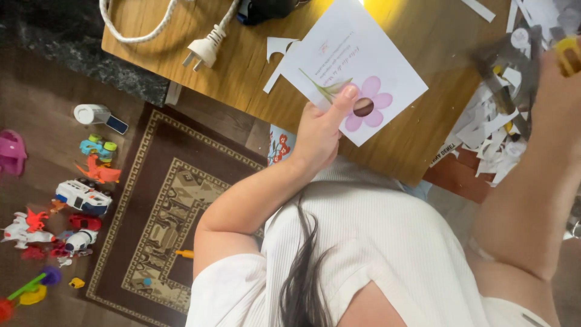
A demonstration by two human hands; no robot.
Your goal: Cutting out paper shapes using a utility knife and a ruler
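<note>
One card (pixel 357 66) is pinched by my left hand (pixel 318 136), thumb on top to steady it over the table (pixel 242 97); my right hand (pixel 560 91) is blurred, grip unclear.

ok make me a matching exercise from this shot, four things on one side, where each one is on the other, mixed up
Things:
1. white card with pink flower
2. white plug
3. toy vehicles
4. paper scraps

Places:
a. on the floor left of the patterned rug
b. piled on the right side of the wooden table
c. held at its edge by the left hand
d. on the table's left part, on a white cord

Pairs: 1-c, 2-d, 3-a, 4-b
</note>
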